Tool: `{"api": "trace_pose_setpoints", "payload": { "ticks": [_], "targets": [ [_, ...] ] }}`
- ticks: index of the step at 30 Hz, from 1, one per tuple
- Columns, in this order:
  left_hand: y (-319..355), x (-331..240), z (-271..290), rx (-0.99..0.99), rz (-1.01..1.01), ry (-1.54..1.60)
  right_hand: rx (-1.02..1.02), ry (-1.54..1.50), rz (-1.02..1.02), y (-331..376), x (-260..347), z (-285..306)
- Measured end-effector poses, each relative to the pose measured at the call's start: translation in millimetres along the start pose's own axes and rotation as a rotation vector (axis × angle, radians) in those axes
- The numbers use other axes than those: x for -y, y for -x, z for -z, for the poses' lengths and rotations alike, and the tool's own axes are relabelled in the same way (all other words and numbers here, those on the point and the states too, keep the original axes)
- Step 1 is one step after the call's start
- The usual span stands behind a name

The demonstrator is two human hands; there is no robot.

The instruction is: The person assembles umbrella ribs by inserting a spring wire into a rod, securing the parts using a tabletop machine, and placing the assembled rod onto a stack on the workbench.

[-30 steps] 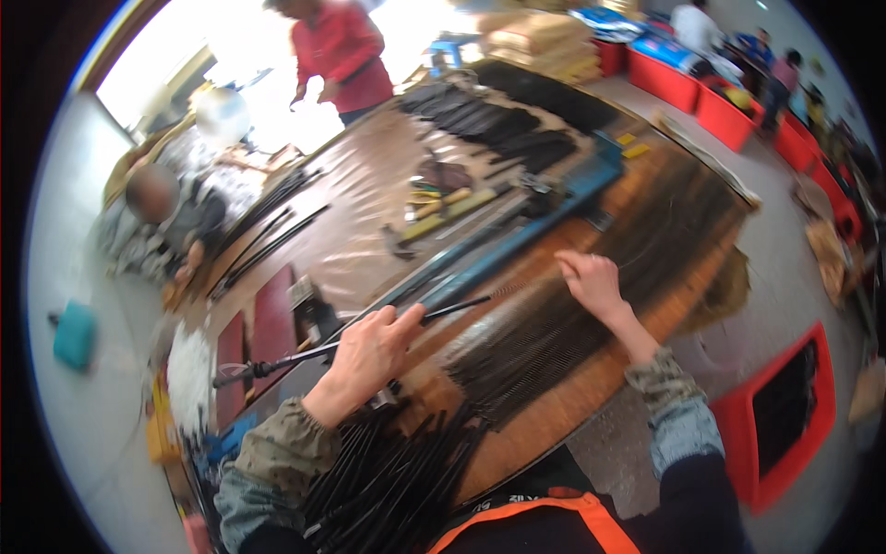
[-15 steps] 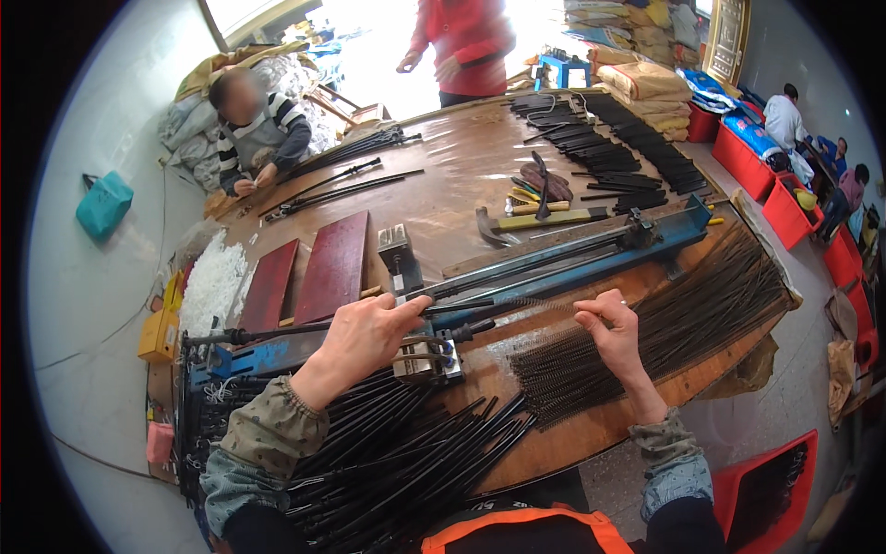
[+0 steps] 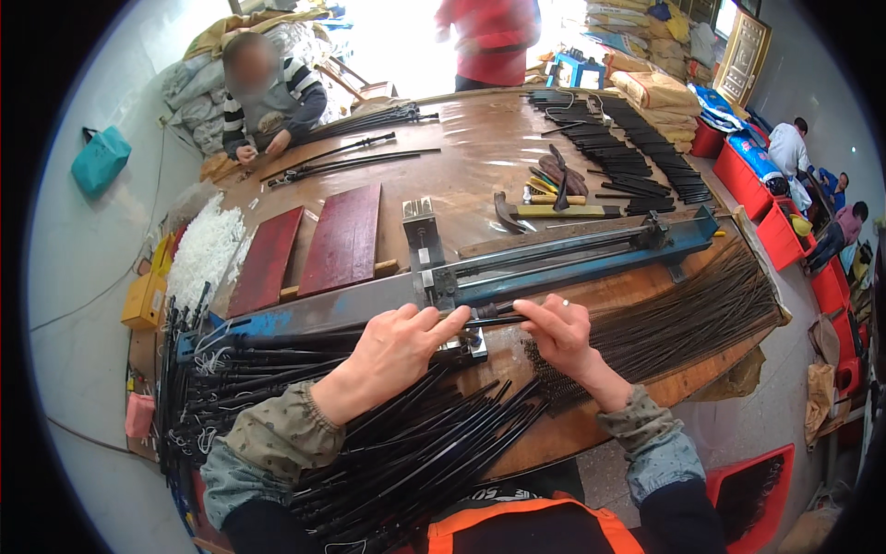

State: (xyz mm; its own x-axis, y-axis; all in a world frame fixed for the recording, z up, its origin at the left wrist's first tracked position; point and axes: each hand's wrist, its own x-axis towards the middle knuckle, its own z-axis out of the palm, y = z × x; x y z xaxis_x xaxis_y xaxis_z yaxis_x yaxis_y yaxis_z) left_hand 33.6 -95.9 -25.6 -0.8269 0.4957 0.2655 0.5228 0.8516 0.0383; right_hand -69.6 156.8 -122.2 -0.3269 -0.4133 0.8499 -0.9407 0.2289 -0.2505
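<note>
Over the blue bench jig [image 3: 332, 305], my two hands meet at a thin black tube [image 3: 496, 320]. My left hand [image 3: 383, 355] grips it with thumb and forefinger, its back turned up. At the tube's right end the fingers of my right hand [image 3: 565, 340] are pinched together. The long coil spring seen there earlier does not show between my hands; whether my right fingers still hold any of it is hidden. Below my hands stands the jig's metal clamp block [image 3: 475, 343]. A heap of black tubes [image 3: 434, 452] lies near me.
Many long springs [image 3: 674, 323] lie at the right. Behind the jig are a hammer [image 3: 563, 211], dark red boards [image 3: 341, 235] and rows of black strips [image 3: 600, 148]. White plastic pieces [image 3: 208, 249] are piled left. A seated person [image 3: 268, 102] works at far left; another in red [image 3: 489, 42] stands beyond.
My right hand has come left to the tube's end, and the spring stretched between the hands is no longer visible. My left hand has shifted slightly right. The tube's long left part has left the jig.
</note>
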Motion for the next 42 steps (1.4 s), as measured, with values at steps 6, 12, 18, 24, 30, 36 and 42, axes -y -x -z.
{"api": "trace_pose_setpoints", "payload": {
  "ticks": [6, 12, 18, 24, 30, 36, 42],
  "targets": [
    [44.1, 92.6, 28.9, -0.413, 0.291, -0.051, 0.1, 0.246, -0.201, 7.2, -72.3, 26.4],
    [66.8, 101.1, 78.4, -0.577, 0.382, -0.036, 0.329, -0.331, -0.636, -62.4, -53.8, -49.3],
    [135.8, 114.0, 118.5, -0.703, 0.662, -0.23, 0.625, -0.08, -0.417, -90.3, -57.6, -75.0],
    [149.9, 111.1, 109.8, -0.675, 0.592, -0.273, 0.483, -0.453, -0.446, -111.7, -27.9, -104.8],
    [141.9, 111.3, 82.4, -0.613, 0.523, -0.168, 0.402, -0.631, -0.355, -117.3, -30.5, -132.4],
    [149.3, 113.9, 65.1, -0.517, 0.596, -0.138, 0.471, -0.531, -0.363, -116.0, -25.5, -143.4],
    [146.6, 118.7, 61.0, -0.505, 0.577, -0.147, 0.742, -0.047, 0.028, -128.5, -20.3, -160.1]
  ]
}}
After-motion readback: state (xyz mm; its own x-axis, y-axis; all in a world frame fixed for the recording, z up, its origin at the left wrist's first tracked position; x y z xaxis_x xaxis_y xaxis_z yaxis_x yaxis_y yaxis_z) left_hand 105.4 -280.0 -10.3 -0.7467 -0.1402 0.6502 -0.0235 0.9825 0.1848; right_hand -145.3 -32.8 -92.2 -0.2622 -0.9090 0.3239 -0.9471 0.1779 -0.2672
